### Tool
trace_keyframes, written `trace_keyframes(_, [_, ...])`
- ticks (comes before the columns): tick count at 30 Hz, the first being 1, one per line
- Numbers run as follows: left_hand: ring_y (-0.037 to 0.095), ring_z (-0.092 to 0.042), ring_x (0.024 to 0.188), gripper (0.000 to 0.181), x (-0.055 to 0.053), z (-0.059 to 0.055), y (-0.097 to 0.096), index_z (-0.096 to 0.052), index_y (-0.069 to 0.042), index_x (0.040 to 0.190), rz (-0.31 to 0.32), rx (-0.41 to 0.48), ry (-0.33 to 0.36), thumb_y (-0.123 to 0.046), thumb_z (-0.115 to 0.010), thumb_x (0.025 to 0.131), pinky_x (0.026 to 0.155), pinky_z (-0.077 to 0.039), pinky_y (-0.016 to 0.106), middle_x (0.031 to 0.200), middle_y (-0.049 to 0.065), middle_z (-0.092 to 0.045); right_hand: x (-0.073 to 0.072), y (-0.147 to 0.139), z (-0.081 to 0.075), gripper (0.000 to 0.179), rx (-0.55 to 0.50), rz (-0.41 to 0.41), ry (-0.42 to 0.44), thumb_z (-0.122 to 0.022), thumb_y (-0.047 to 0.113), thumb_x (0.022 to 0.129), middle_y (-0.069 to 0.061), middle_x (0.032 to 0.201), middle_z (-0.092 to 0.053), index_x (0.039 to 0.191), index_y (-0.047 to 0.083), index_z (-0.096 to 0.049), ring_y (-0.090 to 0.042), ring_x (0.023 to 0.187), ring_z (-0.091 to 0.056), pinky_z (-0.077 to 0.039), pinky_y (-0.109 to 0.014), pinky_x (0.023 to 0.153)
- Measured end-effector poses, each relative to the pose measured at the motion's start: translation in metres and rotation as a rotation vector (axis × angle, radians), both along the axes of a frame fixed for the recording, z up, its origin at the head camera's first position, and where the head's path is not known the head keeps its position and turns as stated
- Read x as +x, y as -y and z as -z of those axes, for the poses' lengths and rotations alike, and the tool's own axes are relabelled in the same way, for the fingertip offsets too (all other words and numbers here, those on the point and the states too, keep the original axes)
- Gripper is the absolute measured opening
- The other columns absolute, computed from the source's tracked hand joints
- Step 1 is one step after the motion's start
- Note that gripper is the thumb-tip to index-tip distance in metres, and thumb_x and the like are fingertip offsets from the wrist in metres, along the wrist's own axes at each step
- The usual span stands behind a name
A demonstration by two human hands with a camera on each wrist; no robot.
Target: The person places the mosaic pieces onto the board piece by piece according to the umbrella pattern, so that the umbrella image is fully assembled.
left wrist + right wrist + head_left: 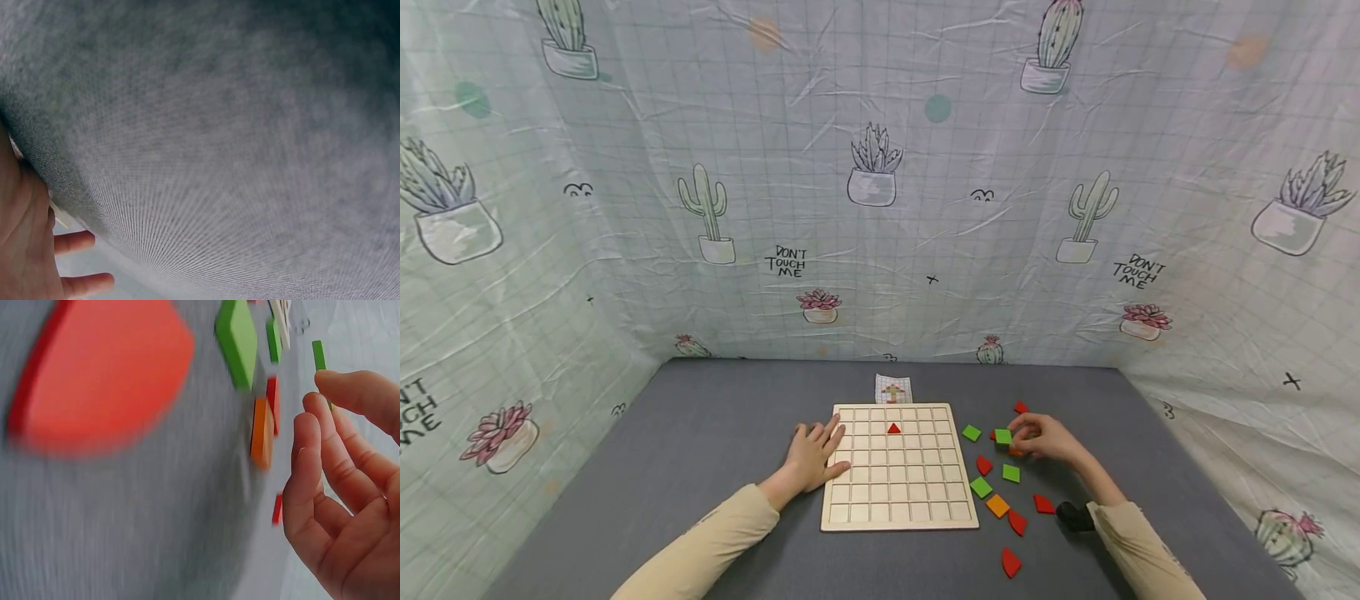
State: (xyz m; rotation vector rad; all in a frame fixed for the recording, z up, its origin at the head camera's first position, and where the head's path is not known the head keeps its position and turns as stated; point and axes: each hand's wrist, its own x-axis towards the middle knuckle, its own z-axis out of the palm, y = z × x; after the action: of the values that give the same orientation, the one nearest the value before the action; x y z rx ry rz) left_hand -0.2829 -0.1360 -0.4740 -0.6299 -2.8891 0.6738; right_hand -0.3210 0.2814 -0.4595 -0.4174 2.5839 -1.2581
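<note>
My right hand [1048,438] pinches a green square tile [319,355] between thumb and fingertips, held above the loose tiles to the right of the board. At the left edge of the pale wooden grid board [898,493], my left hand [809,458] rests with fingers spread, fingertips and thumb over its border. One red triangle tile [894,429] lies in a cell of the board's second row. Under and beside the right hand are an orange tile [259,432] and a red tile [1021,407]. The left wrist view shows mostly grey cloth.
Green tiles [972,432], an orange square tile [997,505] and several red rounded-edge tiles [1011,562] are scattered right of the board. A small printed card [892,388] with a coloured pattern lies behind it. A patterned curtain [925,317] borders the grey table [730,417].
</note>
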Motion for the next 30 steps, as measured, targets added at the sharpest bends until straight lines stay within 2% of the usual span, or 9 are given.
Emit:
trace_keyframes(8, [0.019, -0.044, 0.11, 0.066, 0.002, -0.001, 0.001, -0.036, -0.02, 0.137, 0.012, 0.003, -0.032, -0.062, -0.025, 0.088, 0.08, -0.035, 0.042, 0.144, 0.0, -0.033, 0.003, 0.033, -0.004, 0.031, -0.027, -0.09, -0.04, -0.064, 0.01, 0.08, -0.014, 0.082, -0.063, 0.104, -0.007, -0.053, -0.019, 0.064, -0.055, -0.045, -0.031, 0.053])
trace_keyframes(14, [0.02, -0.043, 0.112, 0.066, 0.003, -0.003, 0.0, -0.035, -0.019, 0.138, 0.006, 0.02, 0.002, -0.061, -0.027, 0.088, 0.081, -0.034, 0.043, 0.144, 0.001, -0.032, 0.004, 0.055, -0.006, 0.028, -0.038, -0.148, -0.057, -0.063, 0.008, 0.081, -0.017, 0.081, -0.062, 0.103, -0.006, -0.053, -0.02, 0.061, -0.054, -0.044, -0.031, 0.051])
trace_keyframes(19, [0.021, -0.042, 0.114, 0.066, 0.003, -0.004, -0.001, -0.034, -0.019, 0.138, -0.008, 0.035, 0.027, -0.061, -0.028, 0.088, 0.084, -0.033, 0.043, 0.145, 0.0, -0.031, 0.007, 0.072, -0.006, 0.026, -0.034, -0.148, -0.049, -0.063, 0.009, 0.081, -0.015, 0.081, -0.062, 0.102, -0.003, -0.055, -0.021, 0.061, -0.055, -0.044, -0.033, 0.052])
trace_keyframes(24, [0.021, -0.042, 0.116, 0.066, 0.003, -0.004, -0.002, -0.034, -0.02, 0.138, -0.017, 0.043, 0.037, -0.061, -0.028, 0.088, 0.088, -0.033, 0.043, 0.145, 0.0, -0.03, 0.009, 0.089, -0.005, 0.024, -0.04, -0.154, -0.061, -0.063, 0.007, 0.08, -0.017, 0.08, -0.062, 0.101, -0.003, -0.056, -0.028, 0.061, -0.055, -0.044, -0.036, 0.051])
trace_keyframes(30, [0.021, -0.042, 0.115, 0.065, 0.004, -0.005, -0.002, -0.034, -0.02, 0.138, -0.021, 0.042, 0.029, -0.061, -0.029, 0.088, 0.088, -0.033, 0.043, 0.145, -0.001, -0.03, 0.008, 0.109, -0.001, 0.023, -0.035, -0.141, -0.066, -0.066, 0.007, 0.077, -0.012, 0.075, -0.063, 0.097, 0.0, -0.057, -0.022, 0.058, -0.055, -0.046, -0.035, 0.052])
